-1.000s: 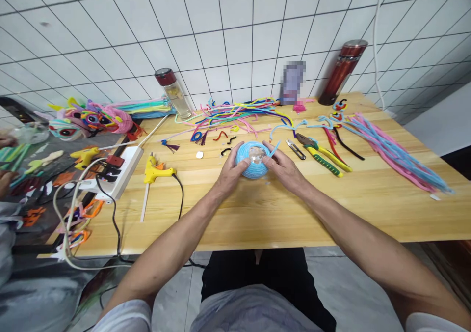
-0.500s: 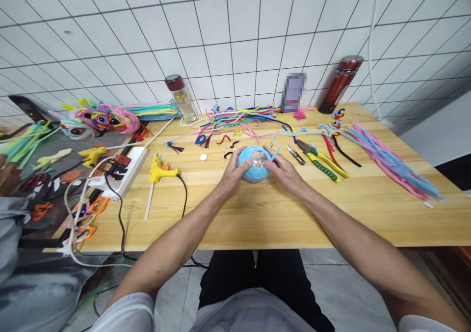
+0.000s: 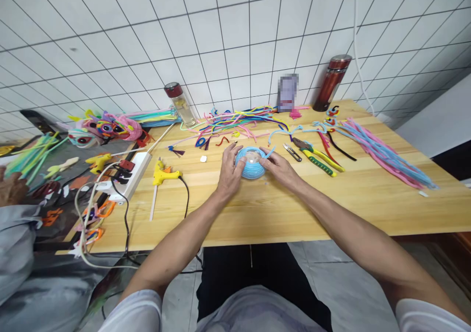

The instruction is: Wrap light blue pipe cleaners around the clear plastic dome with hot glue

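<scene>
A round, clear form coiled with light-blue pipe cleaner [image 3: 253, 171] sits between my hands over the middle of the table. My left hand [image 3: 230, 174] is closed on its left side, thumb on top near the clear centre. On the opposite side my right hand [image 3: 282, 171] grips the coil's edge with thumb and fingers. A loose blue end sticks up beside the right fingers. Right of that hand lie small thread snips [image 3: 292, 152] and green-and-yellow pliers [image 3: 316, 157]. The underside of the coil is hidden.
A yellow glue gun [image 3: 162, 175] and white power strip [image 3: 134, 175] with trailing cables lie left. Loose pipe cleaners [image 3: 235, 121], a glass bottle [image 3: 181, 103] and a red thermos [image 3: 331, 84] line the wall. A co-worker's hand [image 3: 13, 187] is at far left.
The coil has turned slightly in my hands, and my left fingers have spread up along its side. The co-worker's hand has come into view at the left. My view has shifted a little.
</scene>
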A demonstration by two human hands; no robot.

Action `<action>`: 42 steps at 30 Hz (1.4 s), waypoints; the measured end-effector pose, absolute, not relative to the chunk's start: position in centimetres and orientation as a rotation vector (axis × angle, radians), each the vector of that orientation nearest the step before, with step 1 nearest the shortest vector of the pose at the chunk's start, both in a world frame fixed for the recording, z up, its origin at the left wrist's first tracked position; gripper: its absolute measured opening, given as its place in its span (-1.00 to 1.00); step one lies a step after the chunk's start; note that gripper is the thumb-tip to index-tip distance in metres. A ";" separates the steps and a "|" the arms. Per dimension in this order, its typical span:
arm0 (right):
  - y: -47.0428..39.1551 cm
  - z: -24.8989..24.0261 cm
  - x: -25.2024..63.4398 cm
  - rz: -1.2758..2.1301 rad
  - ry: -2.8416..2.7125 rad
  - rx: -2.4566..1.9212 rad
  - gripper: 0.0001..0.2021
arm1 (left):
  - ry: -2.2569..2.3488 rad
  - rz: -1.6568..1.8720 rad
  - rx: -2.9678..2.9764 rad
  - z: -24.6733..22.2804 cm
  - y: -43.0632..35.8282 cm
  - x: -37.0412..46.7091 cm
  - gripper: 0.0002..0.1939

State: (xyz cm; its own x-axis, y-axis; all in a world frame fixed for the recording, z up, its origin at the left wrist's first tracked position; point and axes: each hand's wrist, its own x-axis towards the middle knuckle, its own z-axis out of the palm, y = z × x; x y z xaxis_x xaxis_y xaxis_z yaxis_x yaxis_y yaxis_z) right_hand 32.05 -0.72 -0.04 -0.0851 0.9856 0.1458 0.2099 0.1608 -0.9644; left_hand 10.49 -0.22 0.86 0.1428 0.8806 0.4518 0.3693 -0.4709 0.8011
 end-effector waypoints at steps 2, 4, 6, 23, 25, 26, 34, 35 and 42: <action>-0.7 -0.1 32.0 1.005 -1.492 -1.214 -0.24 | 1.163 1.333 1.993 0.9 -0.2 10.4 -0.54; -0.7 -0.3 32.0 0.982 -1.487 -1.212 -0.28 | 1.134 1.332 2.053 0.9 -0.3 10.4 -0.54; -0.5 -0.6 32.0 0.970 -1.482 -1.211 -0.29 | 1.124 1.335 2.059 0.9 -0.4 10.5 -0.52; -1.6 1.8 31.9 0.876 -1.412 -1.229 -0.47 | 1.091 1.280 1.859 0.1 0.0 10.7 -0.40; -1.7 2.0 31.9 0.831 -1.434 -1.230 -0.51 | 1.075 1.257 1.882 0.1 0.0 10.6 -0.37; -1.7 2.1 31.8 0.807 -1.446 -1.235 -0.53 | 1.070 1.246 1.894 0.2 0.0 10.5 -0.37; -1.8 2.4 31.7 0.731 -1.489 -1.279 -0.55 | 1.021 1.138 1.989 0.1 0.3 10.2 -0.34; -1.8 2.4 31.7 0.730 -1.490 -1.282 -0.55 | 1.020 1.133 1.998 0.1 0.3 10.1 -0.34; -1.8 2.7 31.6 0.728 -1.492 -1.325 -0.58 | 0.989 1.096 2.031 0.0 0.3 10.2 -0.33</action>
State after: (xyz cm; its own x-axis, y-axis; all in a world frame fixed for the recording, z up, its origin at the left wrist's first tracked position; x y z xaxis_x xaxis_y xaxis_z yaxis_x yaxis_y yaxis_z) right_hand 31.57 -1.79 2.65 0.0684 0.9600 0.2714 0.3764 0.2271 -0.8982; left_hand 10.16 0.33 0.03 0.3750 0.8334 0.4059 0.3187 -0.5271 0.7878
